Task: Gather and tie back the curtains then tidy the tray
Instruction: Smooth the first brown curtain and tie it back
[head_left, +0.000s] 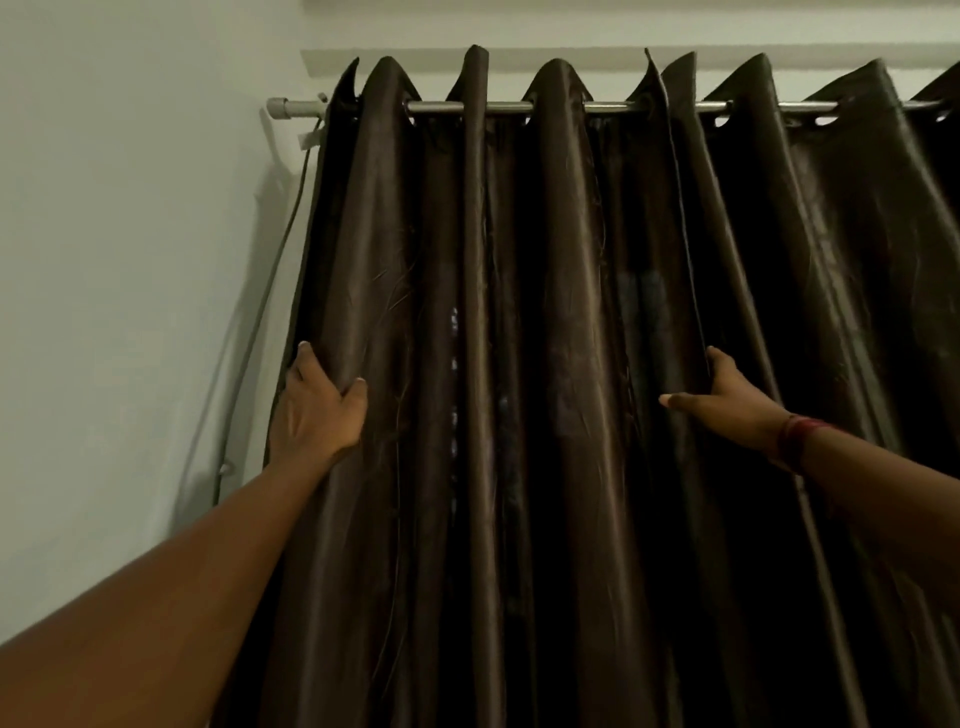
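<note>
Curtains (545, 312) hang from a rod (608, 107) at twelve o'clock; left hand (317, 410) holds them at nine, right hand (727, 395) at three.

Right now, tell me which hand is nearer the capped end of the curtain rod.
Left. The left hand grips the curtain edge below the capped end; the right hand grips a fold farther right.

- A room in a home.
- Dark brown satin curtains (519, 312) hang in deep folds by eyelets from a metal rod (561, 107) across the far side.
- A plain pale painted wall (130, 234) stands at the left, a thin cable (270, 291) running down it.
</note>
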